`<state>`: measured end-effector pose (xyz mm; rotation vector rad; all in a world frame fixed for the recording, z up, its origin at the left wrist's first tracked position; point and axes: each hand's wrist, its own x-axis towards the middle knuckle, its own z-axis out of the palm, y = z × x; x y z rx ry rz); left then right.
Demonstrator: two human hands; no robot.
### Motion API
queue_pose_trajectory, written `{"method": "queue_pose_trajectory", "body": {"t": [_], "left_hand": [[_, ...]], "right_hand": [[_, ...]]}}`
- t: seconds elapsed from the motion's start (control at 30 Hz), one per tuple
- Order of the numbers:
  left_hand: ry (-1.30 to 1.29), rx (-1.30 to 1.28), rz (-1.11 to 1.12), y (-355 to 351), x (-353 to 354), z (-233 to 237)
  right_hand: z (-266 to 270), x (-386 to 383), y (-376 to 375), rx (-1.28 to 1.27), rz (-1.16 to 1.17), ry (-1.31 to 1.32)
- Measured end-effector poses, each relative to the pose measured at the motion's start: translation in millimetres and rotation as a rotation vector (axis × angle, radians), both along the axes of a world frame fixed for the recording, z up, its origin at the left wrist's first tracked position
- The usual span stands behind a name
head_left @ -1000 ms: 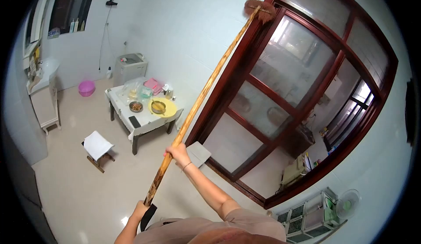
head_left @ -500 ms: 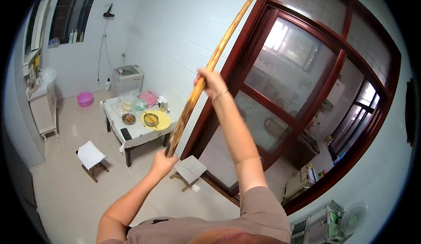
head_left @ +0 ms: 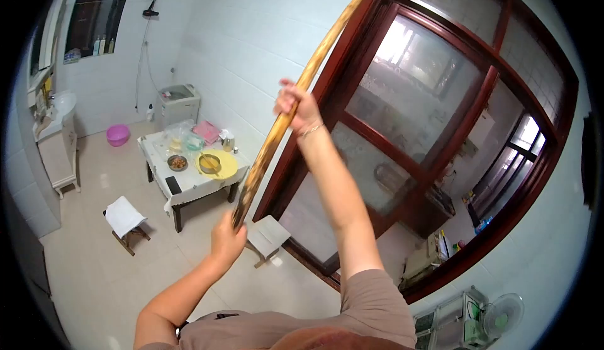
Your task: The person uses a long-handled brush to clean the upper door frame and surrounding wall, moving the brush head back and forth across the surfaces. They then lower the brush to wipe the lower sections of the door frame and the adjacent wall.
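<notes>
A long, slightly curved wooden pole (head_left: 325, 43) slants up from lower left to the top edge of the head view. Its lower part is darkly mottled. My left hand (head_left: 227, 242) is closed round the dark lower end. Higher up, my right hand (head_left: 303, 108) is on the pole, its fingers curled loosely with some tips lifted off the wood. The pole's upper end reaches the top of the red-brown door frame (head_left: 358, 29); its tip is cut off by the view.
A cloth-covered table (head_left: 200, 194) holds a yellow plate (head_left: 228, 169) with a bowl, a dish (head_left: 177, 162) and a phone (head_left: 173, 185). Two low stools (head_left: 124, 216) stand near it. Glass sliding doors (head_left: 412, 98) are at right, a fan (head_left: 502, 318) at lower right, a pink basin (head_left: 117, 135) at far left.
The fingers of my right hand have loosened and lifted somewhat from the pole. My left hand has moved slightly down and left with the lower end. The view has shifted a little.
</notes>
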<state>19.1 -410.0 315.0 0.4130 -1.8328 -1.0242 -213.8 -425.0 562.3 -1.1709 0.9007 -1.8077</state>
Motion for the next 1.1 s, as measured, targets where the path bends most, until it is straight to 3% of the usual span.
{"method": "queue_pose_trajectory", "body": {"t": [0.17, 0.37, 0.5, 0.63, 0.8, 1.1], "left_hand": [[-0.123, 0.135, -0.002, 27.1, 35.4, -78.2], [-0.247, 0.302, -0.237, 28.0, 68.9, -138.4], [-0.441, 0.504, -0.484, 22.4, 84.6, -192.5], [-0.483, 0.546, -0.575, 22.8, 109.1, -172.8], [-0.532, 0.387, -0.534, 21.1, 132.4, -165.5], [-0.54, 0.36, -0.69, 45.1, 157.2, -192.9]], "right_hand": [[-88.9, 41.9, 26.4, 0.008, 0.0, -0.092], [-154.3, 92.1, 32.9, 0.228, -0.636, 0.011], [-183.9, 113.8, 40.9, 0.265, -0.773, 0.1], [-194.8, 122.9, 49.4, 0.275, -0.825, 0.057], [-202.8, 146.1, 63.6, 0.299, -0.87, 0.0], [-230.6, 179.4, 136.8, 0.312, -1.042, -0.106]]}}
